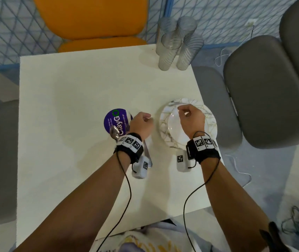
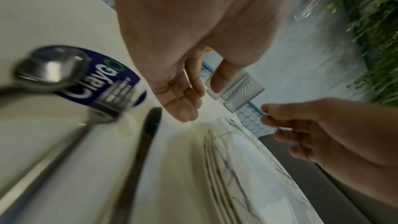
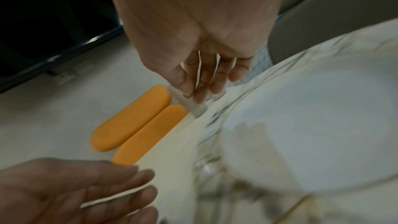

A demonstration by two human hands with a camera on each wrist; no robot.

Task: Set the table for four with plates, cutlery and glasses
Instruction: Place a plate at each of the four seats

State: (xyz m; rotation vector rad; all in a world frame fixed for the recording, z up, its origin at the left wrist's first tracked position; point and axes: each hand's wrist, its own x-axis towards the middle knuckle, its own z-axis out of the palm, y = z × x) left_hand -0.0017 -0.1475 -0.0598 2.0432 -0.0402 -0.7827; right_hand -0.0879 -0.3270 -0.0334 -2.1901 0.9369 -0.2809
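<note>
A stack of marbled plates [image 1: 164,124] sits at the table's right edge, seen close in the right wrist view as plates [image 3: 312,125]. My right hand [image 1: 184,110] hovers over the stack with relaxed fingers [image 3: 206,81] and holds nothing. A spoon [image 2: 53,67], a fork [image 2: 116,98] and a knife [image 2: 148,134] lie side by side on the table left of the plates [image 2: 247,168]. My left hand [image 1: 147,119] hangs just above the cutlery, its fingers [image 2: 185,105] loosely curled and empty. Several clear ribbed glasses [image 1: 177,46] stand at the far right corner.
The white table [image 1: 72,106] carries a round purple sticker [image 1: 116,119] beneath the spoon [image 1: 114,132]. An orange chair [image 1: 94,19] stands at the far side, a grey chair [image 1: 265,91] at the right. Cables trail from both wristbands.
</note>
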